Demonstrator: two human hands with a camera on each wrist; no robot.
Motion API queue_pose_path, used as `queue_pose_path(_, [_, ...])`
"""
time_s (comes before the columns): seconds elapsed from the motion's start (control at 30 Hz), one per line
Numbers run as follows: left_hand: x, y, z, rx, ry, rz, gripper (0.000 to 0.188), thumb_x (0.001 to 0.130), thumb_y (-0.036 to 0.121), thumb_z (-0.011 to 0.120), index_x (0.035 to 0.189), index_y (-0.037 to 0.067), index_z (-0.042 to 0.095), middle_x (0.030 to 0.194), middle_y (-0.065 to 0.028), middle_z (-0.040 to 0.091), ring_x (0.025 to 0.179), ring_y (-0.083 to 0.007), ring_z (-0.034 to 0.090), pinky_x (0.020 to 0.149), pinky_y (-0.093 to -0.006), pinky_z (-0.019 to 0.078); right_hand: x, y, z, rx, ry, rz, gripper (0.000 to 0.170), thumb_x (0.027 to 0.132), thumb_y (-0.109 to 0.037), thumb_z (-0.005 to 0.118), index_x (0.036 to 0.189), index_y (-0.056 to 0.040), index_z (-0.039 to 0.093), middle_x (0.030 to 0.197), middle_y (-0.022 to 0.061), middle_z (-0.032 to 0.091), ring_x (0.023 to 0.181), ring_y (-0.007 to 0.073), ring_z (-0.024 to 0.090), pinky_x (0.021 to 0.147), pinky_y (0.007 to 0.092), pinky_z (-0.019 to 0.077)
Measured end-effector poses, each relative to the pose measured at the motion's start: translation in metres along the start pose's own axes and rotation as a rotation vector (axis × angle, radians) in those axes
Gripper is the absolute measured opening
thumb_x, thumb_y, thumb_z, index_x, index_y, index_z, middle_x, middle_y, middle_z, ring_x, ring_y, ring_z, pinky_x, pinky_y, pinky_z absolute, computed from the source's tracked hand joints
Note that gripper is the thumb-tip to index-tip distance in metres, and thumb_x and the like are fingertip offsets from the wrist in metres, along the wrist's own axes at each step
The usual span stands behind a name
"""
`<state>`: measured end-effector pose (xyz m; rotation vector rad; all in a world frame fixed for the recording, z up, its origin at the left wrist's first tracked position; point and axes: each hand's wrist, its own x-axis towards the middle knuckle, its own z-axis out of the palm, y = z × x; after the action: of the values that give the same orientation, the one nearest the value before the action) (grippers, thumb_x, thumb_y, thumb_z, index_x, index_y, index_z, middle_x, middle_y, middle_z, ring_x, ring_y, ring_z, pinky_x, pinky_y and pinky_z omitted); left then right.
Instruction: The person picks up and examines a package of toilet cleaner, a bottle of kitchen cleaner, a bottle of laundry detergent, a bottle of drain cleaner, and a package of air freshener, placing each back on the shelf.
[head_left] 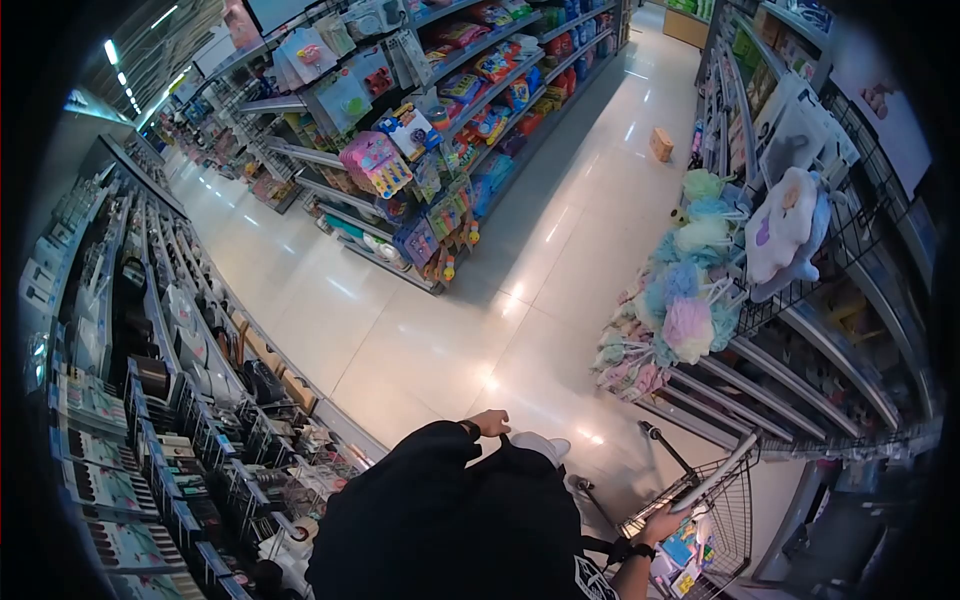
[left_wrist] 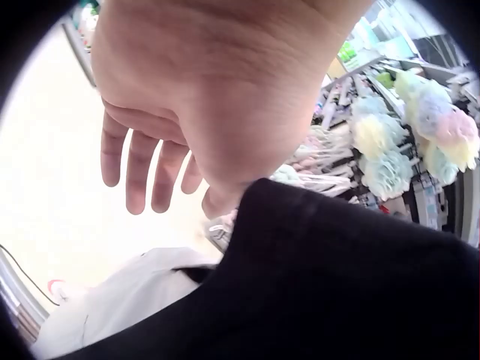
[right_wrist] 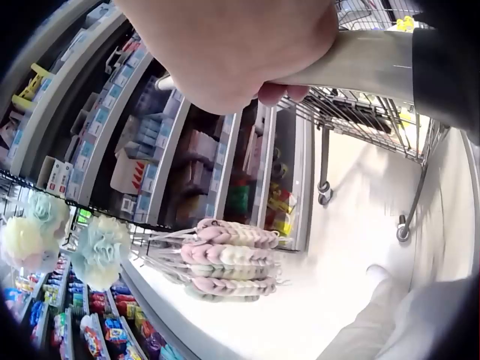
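Observation:
My right hand (head_left: 660,522) grips the pale handle (head_left: 722,470) of a wire shopping cart (head_left: 738,520). In the right wrist view that hand (right_wrist: 240,52) lies over the bar (right_wrist: 360,66), and its fingertips (right_wrist: 281,92) show curled beneath. Brightly coloured packages (head_left: 682,550) lie in the cart's basket. Away from the cart, my left hand (head_left: 490,423) hangs in front of the dark sleeve and holds nothing. Its fingers (left_wrist: 140,169) hang loose and spread in the left wrist view, over the pale floor.
Pastel bath puffs (head_left: 690,325) and a white cloud-shaped item (head_left: 785,225) hang from a rack on the right. Shelves of goods (head_left: 190,400) run along the left. An aisle end display (head_left: 400,190) stands ahead. A small orange-brown box (head_left: 661,145) sits on the floor (head_left: 560,250).

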<state>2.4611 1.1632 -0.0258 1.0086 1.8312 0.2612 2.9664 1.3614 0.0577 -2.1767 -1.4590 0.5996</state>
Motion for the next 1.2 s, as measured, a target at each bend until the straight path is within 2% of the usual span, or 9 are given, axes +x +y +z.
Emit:
queue_pose_path(0.3, [-0.084, -0.083, -0.044, -0.079, 0.007, -0.157, 0.052, 0.091, 0.037, 0.071, 0.131, 0.005, 0.064, 0.116, -0.0238, 0.073, 0.116, -0.0397, 0.067, 0.098, -0.0444, 0.0537, -0.046, 0.011, 0.013, -0.097, 0.183, -0.208, 0.06, 0.095, -0.007, 0.063, 0.15, -0.001, 0.041, 0.125, 0.0322, 0.065, 0.111, 0.0468, 0.066, 0.095, 0.0473, 0.0503])
queue_pose_path(0.53, [-0.123, -0.133, -0.1, -0.035, 0.081, -0.166, 0.053, 0.093, 0.039, 0.07, 0.133, 0.005, 0.063, 0.123, -0.0249, 0.07, 0.121, -0.0399, 0.065, 0.103, -0.0447, 0.0517, -0.097, 0.004, 0.022, -0.173, 0.037, -0.021, 0.066, 0.098, -0.015, 0.063, 0.157, -0.0031, 0.036, 0.14, 0.0275, 0.059, 0.117, 0.047, 0.062, 0.099, 0.048, 0.0489])
queue_pose_path(0.6, [-0.115, -0.161, -0.106, -0.026, 0.099, -0.123, 0.052, 0.097, 0.038, 0.068, 0.134, 0.003, 0.06, 0.097, -0.0185, 0.077, 0.081, -0.0248, 0.074, 0.076, -0.0377, 0.0575, -0.125, -0.022, 0.016, -0.26, 0.086, -0.07, 0.067, 0.098, -0.016, 0.064, 0.158, -0.006, 0.035, 0.128, 0.0286, 0.066, 0.108, 0.0487, 0.065, 0.093, 0.0513, 0.0505])
queue_pose_path(0.8, [-0.088, -0.186, -0.163, -0.036, 0.067, -0.087, 0.056, 0.093, 0.041, 0.071, 0.135, 0.005, 0.063, 0.11, -0.0223, 0.075, 0.104, -0.0341, 0.072, 0.09, -0.043, 0.0556, -0.175, -0.065, 0.016, -0.403, 0.115, -0.138, 0.072, 0.099, -0.043, 0.061, 0.143, 0.0107, 0.046, 0.116, 0.0329, 0.069, 0.101, 0.0446, 0.068, 0.092, 0.0486, 0.0546])
queue_pose_path(0.93, [-0.058, -0.196, -0.215, -0.051, 0.011, -0.072, 0.057, 0.094, 0.044, 0.071, 0.135, 0.005, 0.063, 0.114, -0.0236, 0.074, 0.111, -0.0368, 0.07, 0.096, -0.0423, 0.0541, -0.224, -0.143, 0.006, -0.312, 0.049, 0.027, 0.079, 0.093, -0.039, 0.071, 0.148, 0.0102, 0.043, 0.121, 0.0334, 0.067, 0.108, 0.0451, 0.068, 0.097, 0.0467, 0.0539])
queue_pose_path(1.03, [-0.032, -0.227, -0.251, 0.017, 0.02, 0.012, 0.057, 0.094, 0.046, 0.07, 0.133, 0.005, 0.064, 0.11, -0.0217, 0.075, 0.104, -0.0344, 0.072, 0.091, -0.0432, 0.0556, -0.188, -0.036, 0.083, -0.191, -0.023, 0.128, 0.06, 0.09, -0.021, 0.067, 0.142, 0.0054, 0.049, 0.114, 0.0346, 0.068, 0.107, 0.0509, 0.066, 0.092, 0.0545, 0.0511])
queue_pose_path(1.07, [-0.022, -0.236, -0.264, -0.031, 0.014, -0.021, 0.055, 0.094, 0.044, 0.07, 0.131, 0.004, 0.064, 0.106, -0.0203, 0.076, 0.097, -0.0322, 0.074, 0.085, -0.0415, 0.0578, -0.18, 0.02, 0.127, -0.233, 0.306, -0.007, 0.054, 0.089, -0.027, 0.069, 0.129, 0.0064, 0.057, 0.105, 0.0351, 0.07, 0.102, 0.0525, 0.067, 0.089, 0.0575, 0.0511])
queue_pose_path(1.1, [-0.006, -0.258, -0.271, -0.111, -0.012, 0.02, 0.055, 0.094, 0.042, 0.07, 0.13, 0.002, 0.063, 0.1, -0.0188, 0.077, 0.085, -0.0286, 0.076, 0.077, -0.0394, 0.0592, -0.221, -0.075, 0.088, -0.2, 0.104, 0.211, 0.049, 0.088, -0.027, 0.069, 0.125, 0.0056, 0.059, 0.106, 0.0339, 0.07, 0.102, 0.0524, 0.066, 0.09, 0.056, 0.0516])
queue_pose_path(1.2, [0.014, -0.273, -0.308, -0.15, -0.068, 0.0, 0.055, 0.096, 0.034, 0.071, 0.134, -0.003, 0.057, 0.103, -0.018, 0.076, 0.08, -0.022, 0.075, 0.068, -0.0339, 0.0589, -0.254, -0.139, 0.084, -0.19, 0.051, 0.33, 0.042, 0.087, -0.022, 0.072, 0.121, 0.0015, 0.065, 0.115, 0.0302, 0.069, 0.108, 0.0489, 0.066, 0.093, 0.0529, 0.0526])
